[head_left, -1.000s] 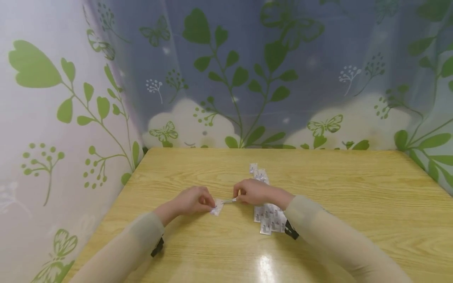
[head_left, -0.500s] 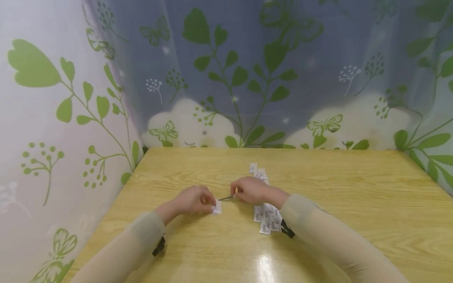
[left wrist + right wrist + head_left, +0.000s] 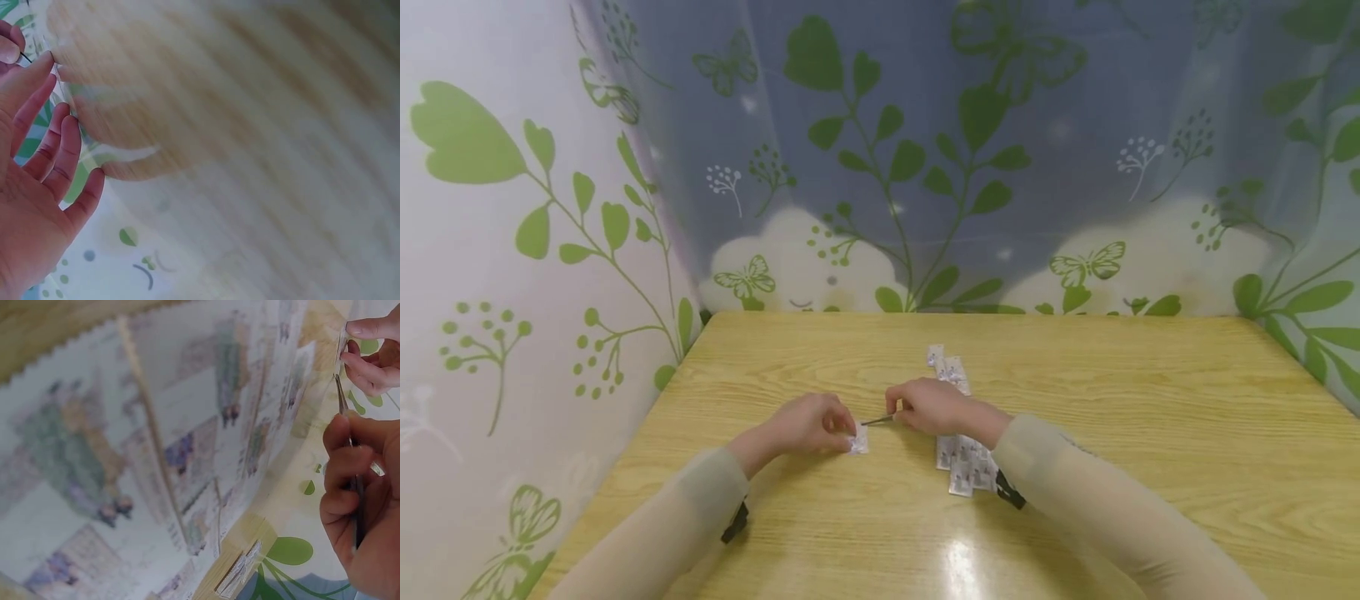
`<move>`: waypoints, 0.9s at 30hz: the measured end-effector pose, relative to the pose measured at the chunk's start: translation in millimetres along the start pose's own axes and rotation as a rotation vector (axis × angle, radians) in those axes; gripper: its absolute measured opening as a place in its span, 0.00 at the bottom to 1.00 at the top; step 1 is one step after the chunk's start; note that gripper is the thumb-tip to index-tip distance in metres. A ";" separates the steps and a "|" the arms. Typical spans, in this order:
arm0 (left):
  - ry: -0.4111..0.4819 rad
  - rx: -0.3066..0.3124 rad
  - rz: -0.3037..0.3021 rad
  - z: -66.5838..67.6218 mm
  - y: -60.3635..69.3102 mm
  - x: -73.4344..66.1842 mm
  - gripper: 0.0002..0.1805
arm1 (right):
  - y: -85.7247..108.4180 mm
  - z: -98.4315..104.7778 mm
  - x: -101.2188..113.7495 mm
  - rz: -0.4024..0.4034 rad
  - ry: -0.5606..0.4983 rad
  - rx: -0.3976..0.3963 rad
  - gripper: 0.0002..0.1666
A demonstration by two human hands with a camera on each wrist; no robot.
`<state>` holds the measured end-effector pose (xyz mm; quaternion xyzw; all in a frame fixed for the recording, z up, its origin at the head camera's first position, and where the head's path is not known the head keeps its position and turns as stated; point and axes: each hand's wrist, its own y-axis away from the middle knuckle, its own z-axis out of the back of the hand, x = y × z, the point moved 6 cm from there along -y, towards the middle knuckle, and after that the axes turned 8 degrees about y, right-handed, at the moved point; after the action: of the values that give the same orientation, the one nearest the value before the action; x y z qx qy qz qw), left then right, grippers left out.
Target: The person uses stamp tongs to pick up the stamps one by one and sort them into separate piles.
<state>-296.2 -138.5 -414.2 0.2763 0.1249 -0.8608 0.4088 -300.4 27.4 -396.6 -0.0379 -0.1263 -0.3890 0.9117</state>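
My left hand [image 3: 815, 423] pinches the left edge of a small white printed stamp [image 3: 861, 441] flat on the table. Between the thumb and fingers of my right hand [image 3: 934, 406] is a pair of thin metal tweezers [image 3: 877, 421]. Their tip points left and lies at or just above the stamp's upper edge; contact is unclear. Under and around the right forearm lies a pile of similar stamps [image 3: 961, 479], with serrated edges and printed figures in the right wrist view. The forearm hides the middle of that pile. In the left wrist view, the left fingertips [image 3: 75, 128] touch the glossy tabletop.
The wood-grain table [image 3: 1120, 392] reaches back to a patterned curtain [image 3: 880, 167] with leaves and butterflies. Another curtain [image 3: 482, 250] hangs along the left side. One stamp [image 3: 936, 356] marks the far end of the pile.
The stamp under my left hand has turned from slanted to nearly straight. My right hand has shifted slightly left, with the tweezers' tip moving to the stamp's upper edge.
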 end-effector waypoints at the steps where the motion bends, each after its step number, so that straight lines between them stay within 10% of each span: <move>1: 0.001 0.000 0.002 0.3 -0.1 -0.7 0.06 | 0.1 -0.2 -0.5 0.000 0.005 -0.004 0.02; 12: 0.094 -0.059 -0.013 12.3 0.2 -7.1 0.08 | 10.4 12.9 -16.3 -0.019 -0.042 -0.040 0.04; 27: 0.164 -0.174 -0.054 33.2 15.6 7.5 0.08 | 58.0 68.1 -92.1 -0.040 -0.228 -0.047 0.07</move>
<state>-300.4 -167.8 -391.2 0.3058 0.2397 -0.8318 0.3963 -333.7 143.6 -353.1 -0.1005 -0.2208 -0.4032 0.8824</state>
